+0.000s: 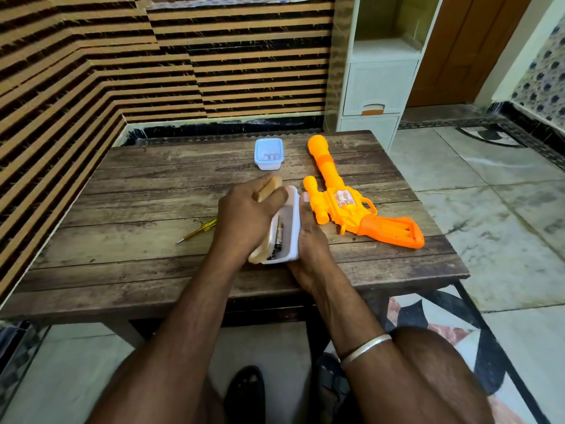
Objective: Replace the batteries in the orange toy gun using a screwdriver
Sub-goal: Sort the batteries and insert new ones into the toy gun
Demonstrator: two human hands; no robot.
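Two hands are busy in the middle of the tabletop (137,194), and both are on a white box (293,221). The left hand (244,215) has its fingers curled round a beige lid (269,185). The lid is tipped up on edge along the box's left wall. One end pokes out past the knuckles toward the far edge, and the other shows below the wrist at the box's near-left corner. The right hand (312,240) is pressed along the box's right wall, gripping it. Its thumb stretches forward to the box's far-right corner and its fingers are tucked out of sight.

So the box is open, and inside it dark batteries (278,237) lie lengthways toward the near end. The lid and the left hand cover part of them, so I can't tell how many there are.

Over on the right side of the tabletop, the orange toy gun (345,203) lies flat. Its muzzle points at the far edge and its grip angles off toward the right edge. Its short upper barrel sits just beside the right thumb, too close to tell whether they touch.

On the left, a yellow-handled screwdriver (198,229) lies loose on the wood. Its handle end runs in behind the left hand and its tip points toward the near-left corner.

Up by the far edge, beyond the white box and left of the muzzle, stands a small blue tub (269,163). It holds a few pale bits, too small to make out. A silver bangle (365,350) rides on the right forearm.
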